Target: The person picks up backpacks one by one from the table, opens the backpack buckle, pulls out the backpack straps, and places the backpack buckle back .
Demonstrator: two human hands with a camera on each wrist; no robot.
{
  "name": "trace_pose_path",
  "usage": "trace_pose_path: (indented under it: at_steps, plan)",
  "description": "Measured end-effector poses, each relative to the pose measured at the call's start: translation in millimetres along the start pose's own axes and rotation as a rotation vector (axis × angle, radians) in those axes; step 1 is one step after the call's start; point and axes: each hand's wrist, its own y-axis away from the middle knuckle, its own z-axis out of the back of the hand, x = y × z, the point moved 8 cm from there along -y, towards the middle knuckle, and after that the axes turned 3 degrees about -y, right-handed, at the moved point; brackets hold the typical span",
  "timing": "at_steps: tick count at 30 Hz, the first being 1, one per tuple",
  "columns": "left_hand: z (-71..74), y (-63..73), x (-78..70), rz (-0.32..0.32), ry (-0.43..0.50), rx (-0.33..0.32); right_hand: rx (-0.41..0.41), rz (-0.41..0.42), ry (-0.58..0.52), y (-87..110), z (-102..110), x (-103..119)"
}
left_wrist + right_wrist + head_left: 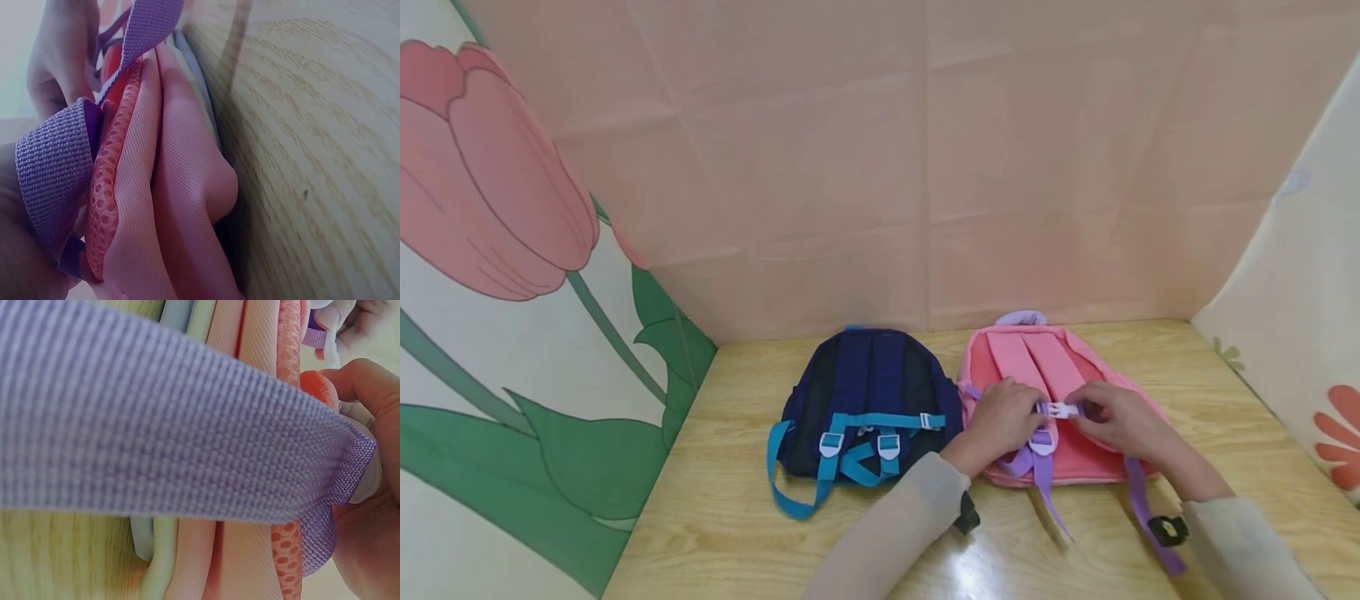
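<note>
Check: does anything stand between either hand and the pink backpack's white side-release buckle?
Nothing visible does: the left hand and right hand hold the white side-release buckle from opposite ends, over the pink backpack.

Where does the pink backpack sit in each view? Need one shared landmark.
Head: pink backpack right of centre, beside the navy backpack, under the left hand and right hand.
Left wrist: seen side-on, left of centre, running top to bottom.
Right wrist: side-on, around and right of centre, partly hidden by a wide purple strap.
Shared landmark: wooden table, right of it in left wrist, left of it in right wrist.
</note>
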Motion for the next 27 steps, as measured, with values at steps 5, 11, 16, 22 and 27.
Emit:
trace_pose_path:
  at_steps: [5, 11, 16, 22, 27]
  plan:
    - [0.4, 1.2, 1.2, 0.006, 0.004, 0.0, 0.003, 0.008, -0.005, 0.6, 0.2, -1.7]
    - [0.2, 1.3, 2.0, 0.004, 0.003, -0.01, 0.01, 0.001, -0.006, 1.2, -1.0, -4.7]
    - [-0.9, 1.8, 2.9, 0.008, 0.008, -0.013, 0.021, -0.029, -0.008, 1.7, -2.2, -6.8]
    - [-0.7, 2.6, 3.9, 0.012, 0.009, -0.016, 0.041, -0.054, 0.003, 1.7, -4.8, -8.3]
    - [-0.1, 3.2, 4.5, 0.019, 0.02, -0.015, 0.075, -0.066, 0.01, 2.0, -7.8, -8.8]
